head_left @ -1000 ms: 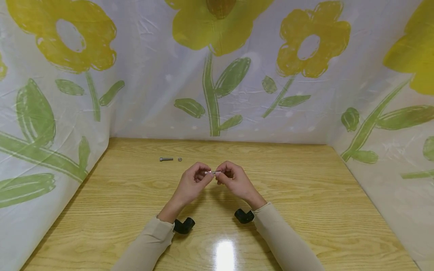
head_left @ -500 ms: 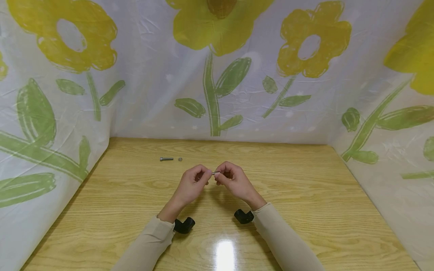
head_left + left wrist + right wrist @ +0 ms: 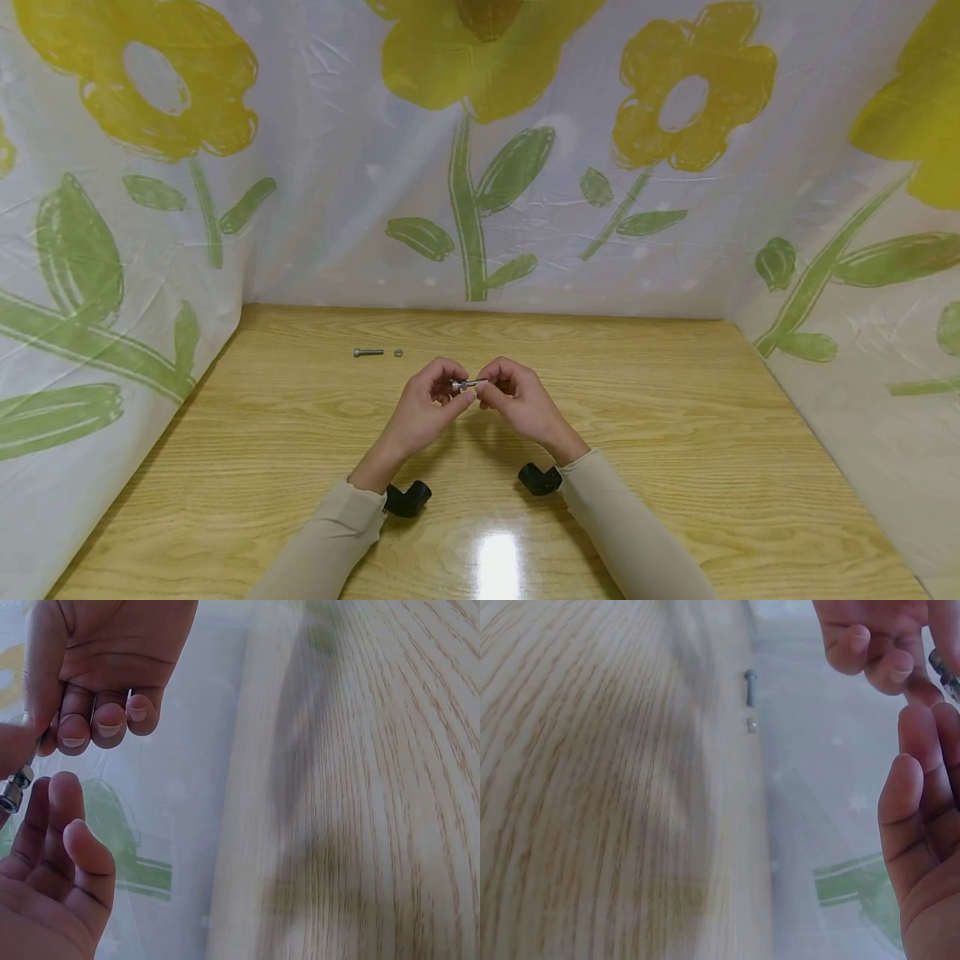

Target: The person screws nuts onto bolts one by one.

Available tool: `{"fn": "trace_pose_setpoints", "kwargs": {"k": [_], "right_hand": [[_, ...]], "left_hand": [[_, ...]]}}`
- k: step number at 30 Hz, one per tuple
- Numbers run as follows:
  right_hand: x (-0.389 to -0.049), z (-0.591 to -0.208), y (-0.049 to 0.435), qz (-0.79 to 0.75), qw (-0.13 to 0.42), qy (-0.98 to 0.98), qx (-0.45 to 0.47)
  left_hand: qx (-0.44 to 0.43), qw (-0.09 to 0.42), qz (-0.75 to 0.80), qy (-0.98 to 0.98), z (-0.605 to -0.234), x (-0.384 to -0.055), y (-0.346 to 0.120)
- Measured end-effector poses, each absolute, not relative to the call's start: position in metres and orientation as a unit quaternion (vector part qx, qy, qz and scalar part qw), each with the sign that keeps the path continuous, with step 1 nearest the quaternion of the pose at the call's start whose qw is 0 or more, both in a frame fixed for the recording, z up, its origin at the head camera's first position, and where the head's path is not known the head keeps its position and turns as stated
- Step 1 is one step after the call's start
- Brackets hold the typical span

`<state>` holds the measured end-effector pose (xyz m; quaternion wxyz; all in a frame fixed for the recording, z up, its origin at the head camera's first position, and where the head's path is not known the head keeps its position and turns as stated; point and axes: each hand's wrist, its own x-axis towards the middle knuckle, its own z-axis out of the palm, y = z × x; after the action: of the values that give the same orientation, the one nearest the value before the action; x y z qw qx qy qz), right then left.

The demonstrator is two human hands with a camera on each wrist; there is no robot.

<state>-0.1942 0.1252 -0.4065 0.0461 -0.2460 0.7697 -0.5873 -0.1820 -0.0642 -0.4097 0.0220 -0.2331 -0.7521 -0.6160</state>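
Note:
A silver bolt (image 3: 476, 382) is held above the table between both hands, its head toward the left and a nut (image 3: 25, 776) on its shank near the head. My right hand (image 3: 521, 400) pinches the threaded end between thumb and index finger. Around the head side curl the fingers of my left hand (image 3: 427, 408), with its thumb drawn slightly below the shank, so the bolt head and nut show. The left wrist view shows the bolt head (image 3: 10, 796) at the left edge; in the right wrist view, the bolt (image 3: 949, 675) is partly cut off.
Another bolt (image 3: 368, 352) and a loose nut (image 3: 398, 353) lie on the wooden table (image 3: 637, 417) beyond the left hand. Black bent pieces (image 3: 408, 500) show beside both wrists. A flower-printed cloth (image 3: 322, 167) stands around the table's back and sides.
My left thumb covered the bolt half a second ago and has moved back down, uncovering the bolt head and nut. The right hand keeps its pinch in place.

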Motion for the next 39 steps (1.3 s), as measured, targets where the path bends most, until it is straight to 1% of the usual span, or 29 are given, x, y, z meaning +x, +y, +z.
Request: {"fn": "trace_pose_setpoints", "kwargs": {"k": [4, 11, 16, 18, 23, 25, 33, 39], "right_hand": [[-0.194, -0.407, 0.125, -0.584, 0.046, 0.773, -0.245], [-0.194, -0.407, 0.125, -0.578, 0.050, 0.776, -0.246], [-0.194, -0.406, 0.125, -0.577, 0.044, 0.778, -0.246], [-0.194, -0.406, 0.125, -0.577, 0.041, 0.779, -0.243], [-0.194, -0.407, 0.125, -0.578, 0.043, 0.779, -0.240], [-0.194, -0.407, 0.126, -0.577, 0.044, 0.779, -0.241], [-0.193, -0.405, 0.125, -0.574, 0.044, 0.779, -0.248], [-0.194, -0.405, 0.125, -0.576, 0.045, 0.778, -0.249]], "left_hand": [[-0.224, 0.024, -0.608, -0.761, -0.410, -0.182, -0.064], [-0.195, 0.001, -0.595, -0.780, -0.411, -0.183, -0.065], [-0.203, -0.009, -0.606, -0.769, -0.412, -0.184, -0.065], [-0.212, -0.007, -0.614, -0.760, -0.412, -0.184, -0.065], [-0.229, 0.019, -0.622, -0.749, -0.434, -0.196, -0.065], [-0.230, 0.021, -0.623, -0.748, -0.443, -0.200, -0.066], [-0.202, 0.018, -0.610, -0.766, -0.444, -0.200, -0.067], [-0.201, 0.018, -0.618, -0.760, -0.444, -0.200, -0.067]]}}
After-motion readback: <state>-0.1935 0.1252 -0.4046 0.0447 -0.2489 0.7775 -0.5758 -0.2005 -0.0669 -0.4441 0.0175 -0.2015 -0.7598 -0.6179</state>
